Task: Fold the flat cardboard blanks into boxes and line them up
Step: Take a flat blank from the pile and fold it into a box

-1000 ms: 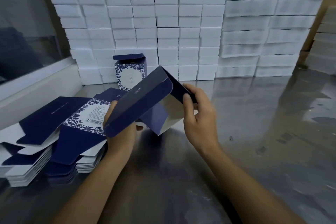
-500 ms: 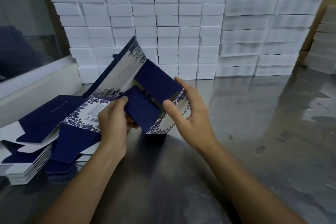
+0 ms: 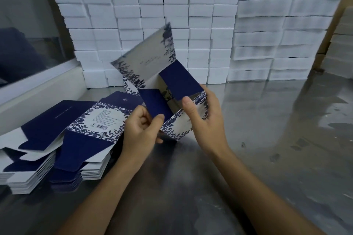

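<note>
Two hands at the centre of the frame, both on one half-folded box blank (image 3: 152, 74) held above the tabletop (image 3: 267, 139). Left hand (image 3: 141, 131) curled, thumb and fingers pinching the lower dark blue flap (image 3: 154, 104) near its end. Right hand (image 3: 206, 120) wrapped round the right edge of the floral side panel (image 3: 183, 126), thumb on the front, fingers behind, just under the second dark blue flap (image 3: 180, 80). Upper white panel with blue flower print tilted up and back, slightly blurred, reaching toward the upper middle of the frame. Lower left: a stack of flat blanks (image 3: 57, 150) lying on the tabletop, top one (image 3: 99, 120) showing a barcode and floral border, touching the left wrist area. Across the back, from upper left to upper right: a wall of white foam blocks (image 3: 172, 5) in tall piles. Far left: a white ledge (image 3: 38, 89) beside a glass pane.
</note>
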`<state>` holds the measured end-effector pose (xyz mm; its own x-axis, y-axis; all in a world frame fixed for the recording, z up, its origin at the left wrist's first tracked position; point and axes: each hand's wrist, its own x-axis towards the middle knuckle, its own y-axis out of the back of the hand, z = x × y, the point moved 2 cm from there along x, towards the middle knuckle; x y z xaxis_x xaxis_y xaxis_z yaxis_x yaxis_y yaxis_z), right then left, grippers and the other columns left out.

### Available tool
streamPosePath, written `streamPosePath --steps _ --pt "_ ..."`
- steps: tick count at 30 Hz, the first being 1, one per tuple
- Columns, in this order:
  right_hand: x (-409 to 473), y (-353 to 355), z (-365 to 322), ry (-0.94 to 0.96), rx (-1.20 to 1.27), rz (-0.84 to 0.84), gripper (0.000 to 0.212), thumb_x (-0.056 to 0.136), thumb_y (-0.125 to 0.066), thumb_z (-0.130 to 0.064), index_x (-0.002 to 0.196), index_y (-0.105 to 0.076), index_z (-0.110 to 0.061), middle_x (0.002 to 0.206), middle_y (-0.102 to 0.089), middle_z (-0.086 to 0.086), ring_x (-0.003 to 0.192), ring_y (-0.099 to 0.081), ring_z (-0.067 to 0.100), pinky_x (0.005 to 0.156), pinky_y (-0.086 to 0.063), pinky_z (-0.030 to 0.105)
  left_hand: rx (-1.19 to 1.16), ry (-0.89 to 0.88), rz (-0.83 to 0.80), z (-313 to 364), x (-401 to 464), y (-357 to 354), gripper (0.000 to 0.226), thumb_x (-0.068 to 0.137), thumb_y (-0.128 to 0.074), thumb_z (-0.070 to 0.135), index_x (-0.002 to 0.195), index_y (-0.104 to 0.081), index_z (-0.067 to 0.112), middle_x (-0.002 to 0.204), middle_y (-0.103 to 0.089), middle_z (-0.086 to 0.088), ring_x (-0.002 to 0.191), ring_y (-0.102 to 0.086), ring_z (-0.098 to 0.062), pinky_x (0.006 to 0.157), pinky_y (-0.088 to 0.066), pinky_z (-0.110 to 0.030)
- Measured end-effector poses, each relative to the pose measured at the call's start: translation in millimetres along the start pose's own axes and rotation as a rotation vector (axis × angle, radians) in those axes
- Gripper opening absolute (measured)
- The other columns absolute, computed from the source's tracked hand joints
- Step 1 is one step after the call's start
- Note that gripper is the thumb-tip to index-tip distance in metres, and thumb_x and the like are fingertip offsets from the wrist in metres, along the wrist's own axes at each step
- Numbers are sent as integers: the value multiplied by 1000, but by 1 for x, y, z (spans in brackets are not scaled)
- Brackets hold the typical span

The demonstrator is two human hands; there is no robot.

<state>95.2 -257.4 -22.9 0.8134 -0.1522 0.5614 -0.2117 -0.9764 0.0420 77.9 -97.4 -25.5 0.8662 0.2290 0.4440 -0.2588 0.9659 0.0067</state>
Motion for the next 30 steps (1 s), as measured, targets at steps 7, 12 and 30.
streamPosePath --steps 7,12,30 --pt "2 2 -1 -62 57 1 54 83 -63 -68 128 -57 -37 126 -65 -9 124 -58 16 104 -48 47 -172 82 80 0 -1 3 44 75 -77 34 109 -51 23 96 -66 11 83 -67 -3 67 -60 -33" --pt "2 0 8 -205 199 12 54 80 -63 -74 113 -61 -30 106 -70 -16 100 -67 3 86 -54 30 -214 115 99 -2 4 8 60 71 -72 50 124 -51 35 123 -65 4 112 -63 -7 99 -49 -32" --pt "2 6 13 -307 217 10 58 96 -36 -69 92 -74 -25 88 -75 -4 79 -67 1 69 -52 19 -147 158 115 -4 7 14 50 89 -65 34 136 -51 26 120 -65 4 110 -62 -3 98 -47 -26"
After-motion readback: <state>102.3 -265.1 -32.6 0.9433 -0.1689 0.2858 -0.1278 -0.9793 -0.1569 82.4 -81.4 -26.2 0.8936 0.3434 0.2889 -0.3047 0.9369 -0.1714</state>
